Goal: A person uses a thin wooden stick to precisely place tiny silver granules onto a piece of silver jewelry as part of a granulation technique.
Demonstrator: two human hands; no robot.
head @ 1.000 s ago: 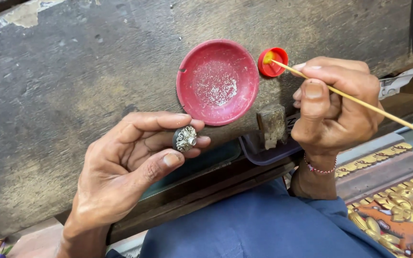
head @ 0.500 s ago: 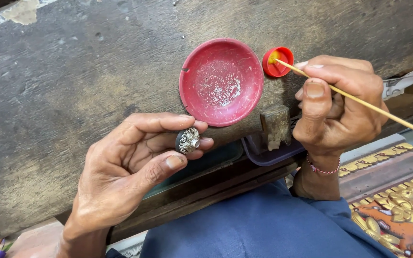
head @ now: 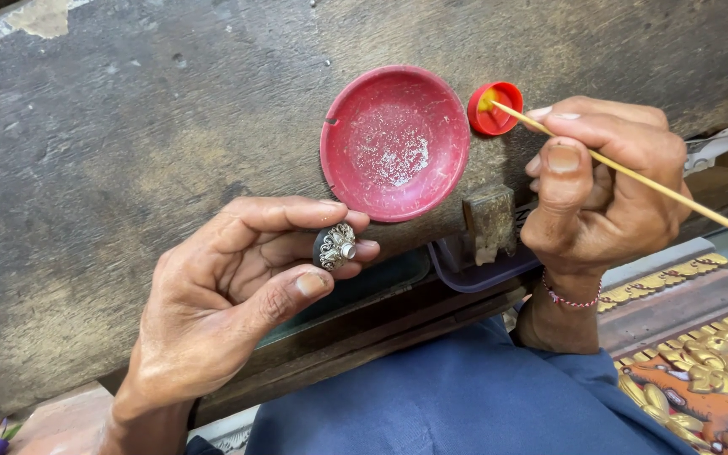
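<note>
We see two containers on the worn dark counter (head: pixel 128 152). The red shallow dish (head: pixel 394 141) holds a thin scatter of pale specks near its middle and has a small notch in its left rim. Just to its right, not quite touching, sits a small red cap (head: pixel 495 108) with a dab of yellow paste inside. The tip of a thin wooden stick (head: pixel 634 175) rests in that paste; our right hand (head: pixel 604 190) is closed around the stick, thumb and forefinger pinching it. Our left hand (head: pixel 238 291) is curled, fingertips and thumb gripping a small round silver ornament (head: pixel 335 246), held in the air just below the dish. The ornament is dark at its back, its face covered in fine curled wirework, with a short pale stub in the centre
</note>
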